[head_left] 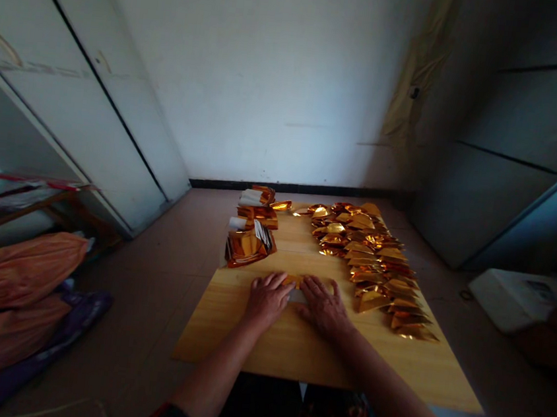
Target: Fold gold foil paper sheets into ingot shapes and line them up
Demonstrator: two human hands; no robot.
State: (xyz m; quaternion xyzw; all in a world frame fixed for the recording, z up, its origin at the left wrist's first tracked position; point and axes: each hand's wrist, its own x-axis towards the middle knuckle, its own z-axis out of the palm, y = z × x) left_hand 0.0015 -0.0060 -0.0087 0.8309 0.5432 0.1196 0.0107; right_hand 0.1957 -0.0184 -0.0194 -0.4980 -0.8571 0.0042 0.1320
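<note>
A small sheet of gold foil paper point(293, 281) with a pale underside lies on the wooden board between my hands. My left hand point(268, 298) rests on its left end, fingers stretched out and lying flat. On the right end lies my right hand point(324, 306), its fingers spread and its fingertips touching the paper. Parts of the sheet are hidden under the fingers. To the right, overlapping rows of folded gold foil pieces point(377, 262) run from the back towards the front right. Stacks of gold foil sheets point(251, 245) lie beyond my left hand.
The wooden board point(263, 353) stands low above a tiled floor point(159, 302). Orange and purple bags point(14, 307) lie at the left, near a white cabinet point(66, 93). A white box point(512, 299) sits at the right, and a pale wall point(272, 82) rises behind.
</note>
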